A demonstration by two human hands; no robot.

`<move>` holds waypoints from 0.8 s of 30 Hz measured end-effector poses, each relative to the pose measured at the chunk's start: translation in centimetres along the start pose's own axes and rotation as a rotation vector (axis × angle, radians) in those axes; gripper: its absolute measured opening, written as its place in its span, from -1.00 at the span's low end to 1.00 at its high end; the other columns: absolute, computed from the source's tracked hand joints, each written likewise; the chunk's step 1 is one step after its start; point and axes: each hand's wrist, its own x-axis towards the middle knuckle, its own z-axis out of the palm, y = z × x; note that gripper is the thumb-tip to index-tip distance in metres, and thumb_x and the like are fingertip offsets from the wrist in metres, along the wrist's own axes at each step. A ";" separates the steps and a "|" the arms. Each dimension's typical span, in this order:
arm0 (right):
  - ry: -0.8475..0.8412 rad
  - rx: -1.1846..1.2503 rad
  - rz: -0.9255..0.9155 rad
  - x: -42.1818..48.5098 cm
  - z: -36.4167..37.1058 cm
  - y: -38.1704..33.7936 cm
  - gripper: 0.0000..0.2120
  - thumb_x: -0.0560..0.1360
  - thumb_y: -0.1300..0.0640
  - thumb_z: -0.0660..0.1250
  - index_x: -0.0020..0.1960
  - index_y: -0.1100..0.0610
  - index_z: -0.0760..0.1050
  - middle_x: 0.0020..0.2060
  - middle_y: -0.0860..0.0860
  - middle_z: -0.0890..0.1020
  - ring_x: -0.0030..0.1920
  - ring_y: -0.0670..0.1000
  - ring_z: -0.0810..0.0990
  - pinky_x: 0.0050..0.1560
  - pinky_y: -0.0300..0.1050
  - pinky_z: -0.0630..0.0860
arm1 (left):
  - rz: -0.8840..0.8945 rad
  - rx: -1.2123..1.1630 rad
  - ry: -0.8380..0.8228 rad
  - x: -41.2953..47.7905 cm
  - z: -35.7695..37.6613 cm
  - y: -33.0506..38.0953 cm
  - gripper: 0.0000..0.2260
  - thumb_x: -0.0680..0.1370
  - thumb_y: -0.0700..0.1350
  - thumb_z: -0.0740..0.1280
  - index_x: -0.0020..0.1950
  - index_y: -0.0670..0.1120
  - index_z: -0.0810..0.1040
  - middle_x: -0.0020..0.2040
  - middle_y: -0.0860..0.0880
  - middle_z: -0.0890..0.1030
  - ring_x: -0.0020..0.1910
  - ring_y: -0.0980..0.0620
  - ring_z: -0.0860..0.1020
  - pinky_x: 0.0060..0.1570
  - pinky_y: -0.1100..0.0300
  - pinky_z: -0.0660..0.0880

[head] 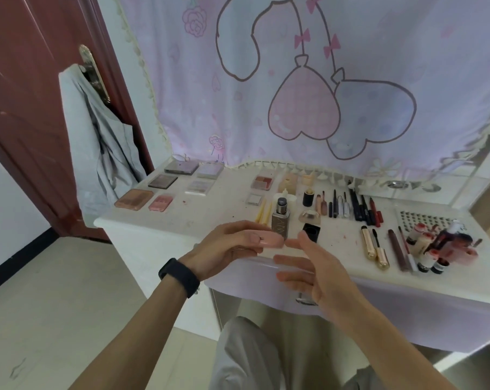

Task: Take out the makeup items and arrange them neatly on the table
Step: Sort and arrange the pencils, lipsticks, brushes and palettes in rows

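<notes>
Fingers (239, 235) of left hand (224, 249) clamped on pink compact (355, 241)... correction: pink compact (269, 240), thumb on top, long axis running left-right, held just above near edge of worktop (198, 215). Right hand (314, 271) empty, fingers spread apart, tips just right of compact's right end, not clearly touching. Palettes (165, 187) sit far left in rows; bottle (280, 218) stands directly behind compact. Judgement: left hand carries; free spot lies leftward near pink palette (160, 203), so move goes far-left
</notes>
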 end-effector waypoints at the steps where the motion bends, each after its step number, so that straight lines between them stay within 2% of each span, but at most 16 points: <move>1: -0.008 0.038 0.079 -0.1 -0.1 -0.3 -0.48 0.46 -0.32 0.35 0.18 0.05 0.61 -0.02 0.14 0.75 -0.24 0.09 0.72 -0.31 -0.17 0.61 | 0.011 0.066 -0.021 0.2 0.6 0.1 -0.55 0.34 0.03 0.48 0.20 -0.06 0.65 0.18 -0.11 0.66 0.15 -0.04 0.61 0.16 0.14 0.53; 3: -0.011 0.121 0.158 -0.3 -0.6 -0.3 -0.55 0.51 -0.16 0.39 0.19 0.18 0.60 -0.08 0.22 0.73 -0.37 0.03 0.63 -0.41 -0.19 0.55 | 0.053 0.264 -0.048 0.5 1.9 0.1 -0.58 0.33 0.08 0.49 0.19 0.10 0.65 0.15 0.08 0.66 0.17 0.08 0.60 0.13 0.21 0.53; 5: -0.004 0.229 0.180 -0.5 -1.6 0.0 -0.53 0.44 -0.01 0.46 0.20 0.29 0.59 -0.15 0.24 0.71 -0.42 0.01 0.57 -0.44 -0.21 0.55 | 0.083 0.378 -0.019 0.6 2.9 -0.2 -0.52 0.29 0.11 0.52 0.20 0.20 0.60 0.11 0.16 0.63 0.12 0.16 0.60 0.09 0.24 0.55; 9: -0.054 0.469 0.232 -1.2 -3.2 0.8 -0.57 0.41 0.14 0.46 0.20 0.34 0.61 -0.12 0.27 0.66 -0.42 0.01 0.54 -0.45 -0.19 0.58 | 0.108 0.267 0.115 0.7 4.8 -1.1 -0.43 0.27 0.20 0.53 0.24 0.13 0.55 0.08 0.12 0.67 0.07 0.17 0.64 0.04 0.23 0.58; 11: -0.076 0.541 0.245 -1.4 -3.4 1.3 -0.59 0.43 0.15 0.44 0.21 0.33 0.60 -0.10 0.26 0.66 -0.42 0.01 0.55 -0.44 -0.18 0.59 | 0.104 0.226 0.126 0.8 6.1 -1.7 -0.48 0.31 0.22 0.48 0.23 0.10 0.56 0.06 0.13 0.69 0.09 0.17 0.64 0.09 0.20 0.58; 13: -0.079 0.542 0.239 -1.4 -3.7 1.7 -0.61 0.46 0.12 0.43 0.21 0.31 0.59 -0.09 0.26 0.67 -0.41 0.02 0.57 -0.42 -0.17 0.60 | 0.126 0.208 0.159 0.9 7.3 -2.4 -0.55 0.35 0.23 0.45 0.19 0.11 0.60 0.04 0.15 0.70 0.08 0.19 0.64 0.06 0.24 0.57; 16: -0.035 0.304 0.133 -1.4 -4.4 2.5 -0.56 0.47 -0.03 0.43 0.23 0.24 0.61 0.02 0.25 0.71 -0.25 0.10 0.68 -0.24 -0.12 0.66 | 0.149 0.171 0.186 1.1 7.9 -2.9 -0.63 0.36 0.25 0.41 0.13 0.18 0.61 0.01 0.18 0.70 0.03 0.22 0.64 -0.03 0.32 0.57; 19: -0.009 -0.015 -0.063 -1.6 -5.5 2.8 -0.44 0.40 -0.27 0.48 0.27 0.02 0.59 0.11 0.08 0.71 0.07 0.12 0.71 0.07 -0.03 0.65 | 0.118 0.183 0.133 1.3 8.2 -2.9 -0.71 0.38 0.27 0.39 0.08 0.31 0.63 0.03 0.17 0.70 0.06 0.18 0.64 0.05 0.17 0.62; 22: -0.026 -0.183 -0.200 -2.0 -5.9 2.4 -0.47 0.36 -0.42 0.44 0.23 -0.20 0.54 0.10 -0.01 0.72 0.15 0.03 0.69 0.12 -0.05 0.63 | 0.111 0.202 0.055 1.5 8.9 -2.8 -0.78 0.45 0.23 0.38 0.09 0.41 0.60 0.04 0.17 0.70 0.06 0.18 0.64 0.10 0.11 0.59; 24: -0.012 -0.236 -0.248 -2.0 -5.8 2.5 -0.49 0.43 -0.41 0.36 0.33 -0.29 0.45 0.11 -0.06 0.72 0.17 -0.03 0.68 0.18 0.00 0.60 | 0.096 0.171 0.089 1.7 9.5 -2.9 -0.69 0.43 0.25 0.40 0.17 0.37 0.57 0.03 0.12 0.71 0.05 0.14 0.65 0.07 0.08 0.62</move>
